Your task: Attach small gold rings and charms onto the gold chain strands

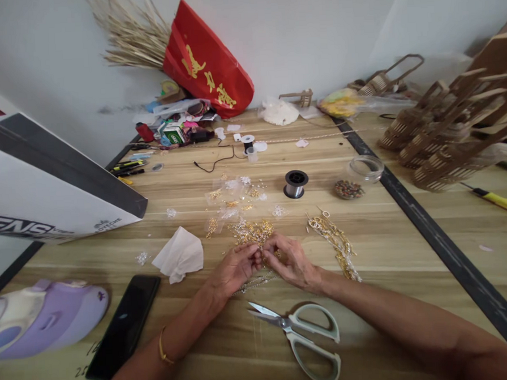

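My left hand [236, 267] and my right hand [290, 260] meet at the middle of the wooden table [388, 251], fingertips pinched together over a small gold piece too tiny to name. A pile of gold beads and findings [252, 231] lies just beyond my fingers. A beaded strand [258, 280] lies on the table below my hands. To the right lies a row of finished gold charms [335, 239]. White-handled scissors [306, 334] lie shut, close to my right forearm.
A spool of wire [295, 184], a bead dish [349, 189] and a clear lid [366, 168] stand further back. A crumpled tissue [179, 254], black phone [124, 326] and purple case [43, 317] lie left. A white box [44, 184] is left; wooden frames [450, 128] are right.
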The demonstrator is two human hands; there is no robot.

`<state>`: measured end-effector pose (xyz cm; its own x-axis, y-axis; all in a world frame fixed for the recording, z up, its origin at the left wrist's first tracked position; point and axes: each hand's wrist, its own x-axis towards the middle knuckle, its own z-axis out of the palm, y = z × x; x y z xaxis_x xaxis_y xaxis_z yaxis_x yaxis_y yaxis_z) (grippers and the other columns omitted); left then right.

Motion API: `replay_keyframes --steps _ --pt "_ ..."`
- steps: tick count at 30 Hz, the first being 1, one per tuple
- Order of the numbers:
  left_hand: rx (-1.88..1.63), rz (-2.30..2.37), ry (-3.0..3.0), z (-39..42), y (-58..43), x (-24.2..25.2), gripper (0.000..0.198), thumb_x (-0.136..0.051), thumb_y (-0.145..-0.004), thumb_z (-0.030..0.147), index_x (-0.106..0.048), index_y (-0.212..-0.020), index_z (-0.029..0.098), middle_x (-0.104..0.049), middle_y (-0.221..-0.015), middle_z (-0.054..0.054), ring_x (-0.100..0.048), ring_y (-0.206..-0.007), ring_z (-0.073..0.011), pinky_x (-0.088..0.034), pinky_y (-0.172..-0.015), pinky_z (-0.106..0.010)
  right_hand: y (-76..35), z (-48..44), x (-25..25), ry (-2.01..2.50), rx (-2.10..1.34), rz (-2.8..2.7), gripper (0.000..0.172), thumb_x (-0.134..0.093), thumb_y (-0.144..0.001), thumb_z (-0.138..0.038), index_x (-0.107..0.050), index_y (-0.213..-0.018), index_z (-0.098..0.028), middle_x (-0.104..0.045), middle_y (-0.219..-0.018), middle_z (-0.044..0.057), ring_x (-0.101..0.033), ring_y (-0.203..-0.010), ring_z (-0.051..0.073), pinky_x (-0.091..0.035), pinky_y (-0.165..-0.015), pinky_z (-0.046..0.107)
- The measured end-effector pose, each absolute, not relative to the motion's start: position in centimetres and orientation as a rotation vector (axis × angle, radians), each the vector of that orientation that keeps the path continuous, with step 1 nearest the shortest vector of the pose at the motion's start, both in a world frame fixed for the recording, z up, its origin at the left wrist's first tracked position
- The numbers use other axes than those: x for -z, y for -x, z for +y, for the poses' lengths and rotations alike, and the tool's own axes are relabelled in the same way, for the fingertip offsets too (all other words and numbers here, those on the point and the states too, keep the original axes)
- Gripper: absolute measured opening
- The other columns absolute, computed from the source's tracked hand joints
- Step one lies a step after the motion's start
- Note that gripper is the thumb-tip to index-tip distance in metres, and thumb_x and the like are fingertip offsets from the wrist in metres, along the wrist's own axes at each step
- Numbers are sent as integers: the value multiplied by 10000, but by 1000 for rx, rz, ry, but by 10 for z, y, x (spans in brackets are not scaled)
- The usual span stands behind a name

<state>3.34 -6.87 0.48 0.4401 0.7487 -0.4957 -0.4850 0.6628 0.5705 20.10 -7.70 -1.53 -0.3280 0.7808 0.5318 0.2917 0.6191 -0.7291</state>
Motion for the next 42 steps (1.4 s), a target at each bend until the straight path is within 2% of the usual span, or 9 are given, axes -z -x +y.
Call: replay_keyframes --steps 15,24,34,42 --pt "-787 793 -412 -69 -33 -4 182 -793 -617 180 -647 -683 93 -617 -621 -3 -551 -576 -67 -439 -594 -193 -201 -77 16 863 -660 -1892 46 -479 -885 -188 -520 -865 -183 -559 -734 24 -524 -659 133 -440 -614 256" --pt "-784 827 -405 -68 -34 -5 217 -819 -573 176 -666 -692 79 -635 -618 -12 -558 -560 -66 -441 -589 -189 -200 -77 16 864 -663 -1893 57 -485 -887 -192 -529 -853 -176 -565 -724 25 -526 -653 131 -442 -610 254" --pt "-776 822 -556 -68 -32 0 179 -784 -635 202 -673 -718 89 -620 -613 -13 -546 -556 -71 -423 -584 -204 -201 -76 19 873 -672 -1901 92 -482 -905 -220 -542 -853 -173 -580 -728 27 -535 -659 131 -450 -617 257" --pt "-826 856 -630 -70 -35 -1 203 -797 -614 229 -674 -696 90 -624 -603 -14 -539 -554 -81 -409 -568 -218 -200 -75 21 887 -676 -1921 82 -481 -906 -202 -544 -863 -172 -584 -731 30 -531 -662 133 -444 -620 260"
